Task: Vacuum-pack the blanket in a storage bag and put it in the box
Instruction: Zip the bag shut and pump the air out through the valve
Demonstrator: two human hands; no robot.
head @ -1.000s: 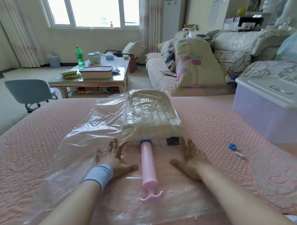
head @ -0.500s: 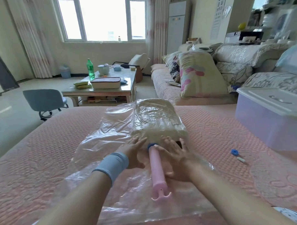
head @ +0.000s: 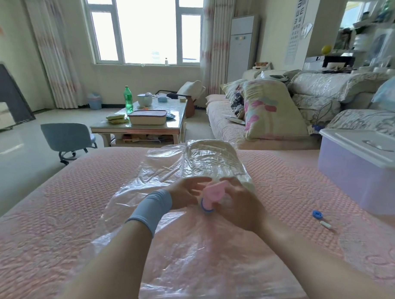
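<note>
A cream blanket (head: 216,163) lies folded inside a clear plastic storage bag (head: 166,249) spread over the pink bedcover (head: 55,211). At the blanket's near end a pink hand pump (head: 213,191) with a blue ring points up toward me. My right hand (head: 239,204) curls around the pump from the right. My left hand (head: 186,191), with a grey-blue wristband, touches the pump's left side with fairly straight, blurred fingers. A lilac storage box (head: 359,175) with its white lid on stands on the bed at the right.
A blue valve cap (head: 317,214) and a small white clip (head: 326,225) lie on the bedcover right of the bag. Beyond the bed are a coffee table (head: 148,127), a grey chair (head: 67,138) and a sofa piled with pillows (head: 267,111).
Both hands left the bag's flat plastic and closed in on the pump. The pump, lying flat before, is now tipped up toward me between them.
</note>
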